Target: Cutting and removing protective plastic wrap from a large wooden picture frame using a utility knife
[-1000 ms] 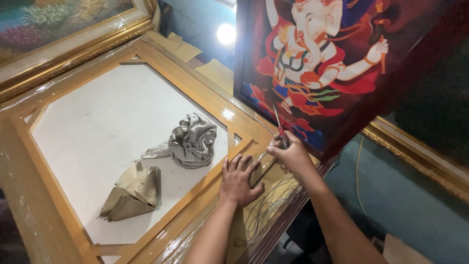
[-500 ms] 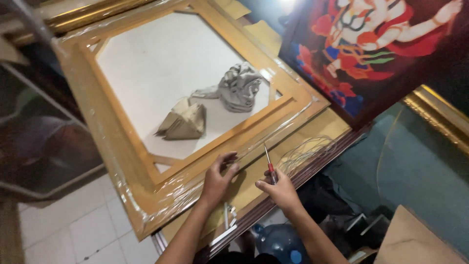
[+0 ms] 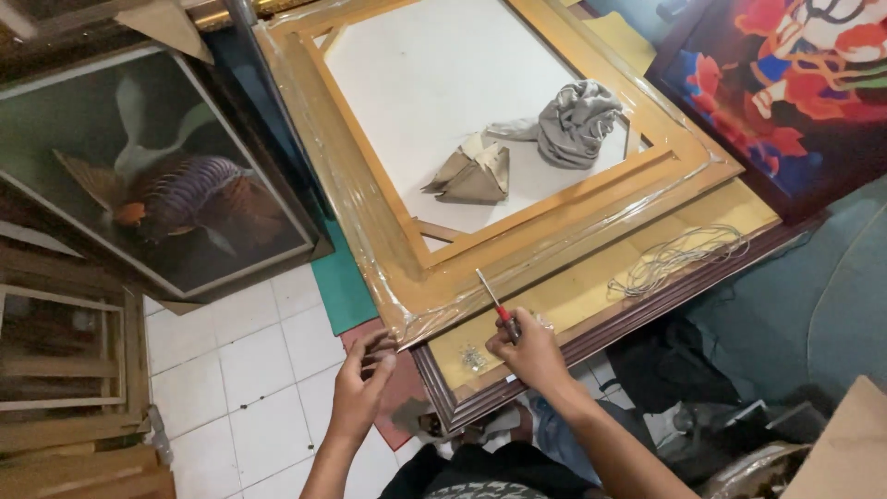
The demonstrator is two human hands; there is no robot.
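We see the right hand (image 3: 528, 349) closed around a red-handled screwdriver (image 3: 492, 302), its shaft pointing up-left onto the plastic-wrapped light wooden picture frame (image 3: 545, 242). The left hand (image 3: 360, 381) pinches that frame's near corner, fingers curled on the wrap. Beneath lies a dark brown moulded frame with yellow backing (image 3: 591, 286); small metal screws (image 3: 473, 357) sit just left of the right hand, a coil of pale wire (image 3: 679, 257) well to its right. White tiled floor (image 3: 249, 388) opens left of the left hand.
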